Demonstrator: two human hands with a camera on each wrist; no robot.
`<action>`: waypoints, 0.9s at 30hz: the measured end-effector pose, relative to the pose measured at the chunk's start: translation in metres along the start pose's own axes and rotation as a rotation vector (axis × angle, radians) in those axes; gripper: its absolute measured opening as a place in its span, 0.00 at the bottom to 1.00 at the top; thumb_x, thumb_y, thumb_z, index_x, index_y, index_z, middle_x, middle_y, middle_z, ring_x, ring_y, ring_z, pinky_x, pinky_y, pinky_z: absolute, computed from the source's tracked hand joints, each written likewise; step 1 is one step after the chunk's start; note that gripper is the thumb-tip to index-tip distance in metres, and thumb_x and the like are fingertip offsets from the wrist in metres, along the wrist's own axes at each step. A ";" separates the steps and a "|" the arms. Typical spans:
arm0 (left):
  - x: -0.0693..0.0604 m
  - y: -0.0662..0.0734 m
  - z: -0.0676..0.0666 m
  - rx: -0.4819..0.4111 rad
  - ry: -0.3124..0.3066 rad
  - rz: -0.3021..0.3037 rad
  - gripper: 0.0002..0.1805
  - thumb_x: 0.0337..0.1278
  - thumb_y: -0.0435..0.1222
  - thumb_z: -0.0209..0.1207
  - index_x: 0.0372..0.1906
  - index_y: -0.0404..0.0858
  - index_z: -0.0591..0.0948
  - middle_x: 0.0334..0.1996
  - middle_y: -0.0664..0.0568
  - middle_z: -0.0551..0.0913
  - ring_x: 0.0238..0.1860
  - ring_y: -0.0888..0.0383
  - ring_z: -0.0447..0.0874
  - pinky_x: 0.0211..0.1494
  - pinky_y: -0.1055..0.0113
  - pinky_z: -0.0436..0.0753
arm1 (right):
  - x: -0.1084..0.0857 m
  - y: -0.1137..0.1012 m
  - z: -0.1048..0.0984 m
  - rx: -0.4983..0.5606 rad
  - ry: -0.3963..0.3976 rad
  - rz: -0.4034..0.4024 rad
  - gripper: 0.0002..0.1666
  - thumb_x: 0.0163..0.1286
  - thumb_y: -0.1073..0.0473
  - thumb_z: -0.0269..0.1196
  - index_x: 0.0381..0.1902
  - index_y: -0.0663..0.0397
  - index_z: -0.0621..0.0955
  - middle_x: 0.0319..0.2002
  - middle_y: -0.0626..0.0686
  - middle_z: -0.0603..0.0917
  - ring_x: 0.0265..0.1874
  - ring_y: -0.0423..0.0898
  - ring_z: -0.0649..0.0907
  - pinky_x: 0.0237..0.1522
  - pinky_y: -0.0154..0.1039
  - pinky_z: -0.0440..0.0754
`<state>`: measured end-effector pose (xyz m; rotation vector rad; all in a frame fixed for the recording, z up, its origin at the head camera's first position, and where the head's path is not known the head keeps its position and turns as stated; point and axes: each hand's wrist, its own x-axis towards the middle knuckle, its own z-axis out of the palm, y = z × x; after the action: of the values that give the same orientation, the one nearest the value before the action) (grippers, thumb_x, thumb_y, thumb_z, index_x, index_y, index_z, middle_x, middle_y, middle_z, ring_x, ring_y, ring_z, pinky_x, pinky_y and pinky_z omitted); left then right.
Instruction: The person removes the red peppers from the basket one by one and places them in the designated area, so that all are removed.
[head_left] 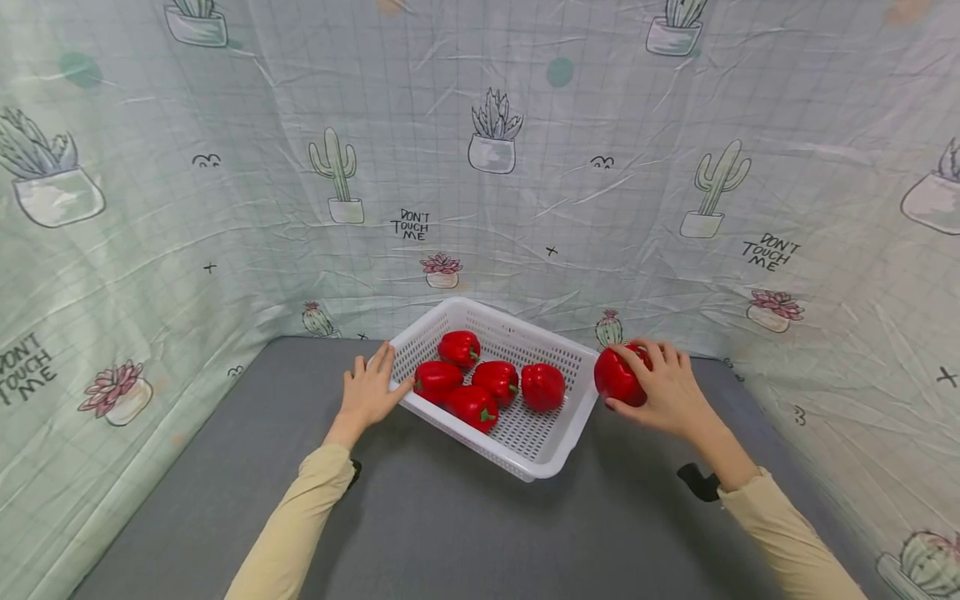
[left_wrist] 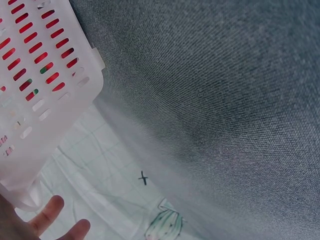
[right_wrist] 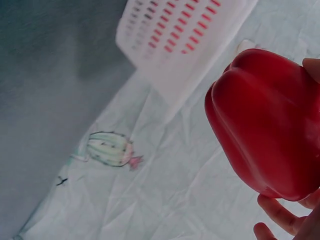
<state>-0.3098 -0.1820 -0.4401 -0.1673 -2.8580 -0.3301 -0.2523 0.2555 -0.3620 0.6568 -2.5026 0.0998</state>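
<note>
- Right grip (head_left: 667, 390) is curled round a red pepper (head_left: 618, 377), just beside the white basket's (head_left: 531, 433) right end.
- Left grip (head_left: 367, 392) rests with extended fingers at its left end; five other peppers (head_left: 495, 381) lie inside.
- Step in hand seems to be pepper transfer; in or out, I cannot tell.
- Next move probably calls for steadying the basket.

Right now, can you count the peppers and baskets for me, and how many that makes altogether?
Peppers: 6 (5 in the basket, 1 in the right grip)
Baskets: 1
Total: 7
</note>
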 end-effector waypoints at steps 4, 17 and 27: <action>0.000 0.000 0.000 -0.001 0.001 -0.003 0.40 0.54 0.57 0.46 0.67 0.36 0.57 0.67 0.43 0.56 0.52 0.40 0.60 0.45 0.44 0.64 | -0.003 0.010 0.006 -0.013 0.037 0.019 0.48 0.35 0.45 0.72 0.56 0.49 0.67 0.50 0.62 0.69 0.47 0.59 0.66 0.42 0.59 0.66; -0.002 0.001 0.001 -0.008 -0.007 -0.002 0.40 0.55 0.57 0.46 0.67 0.36 0.57 0.67 0.42 0.56 0.52 0.40 0.60 0.45 0.44 0.65 | -0.005 0.037 0.037 -0.014 -0.002 0.139 0.45 0.40 0.46 0.70 0.56 0.52 0.66 0.47 0.64 0.67 0.46 0.62 0.66 0.39 0.59 0.65; -0.001 -0.001 0.000 -0.009 0.008 0.005 0.40 0.55 0.57 0.45 0.67 0.36 0.57 0.67 0.42 0.56 0.53 0.40 0.60 0.45 0.43 0.64 | -0.001 0.055 0.062 -0.030 -0.031 0.205 0.43 0.44 0.44 0.67 0.57 0.52 0.66 0.47 0.66 0.67 0.46 0.64 0.65 0.40 0.61 0.63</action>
<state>-0.3086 -0.1828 -0.4409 -0.1737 -2.8479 -0.3422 -0.3083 0.2920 -0.4121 0.3904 -2.5905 0.1271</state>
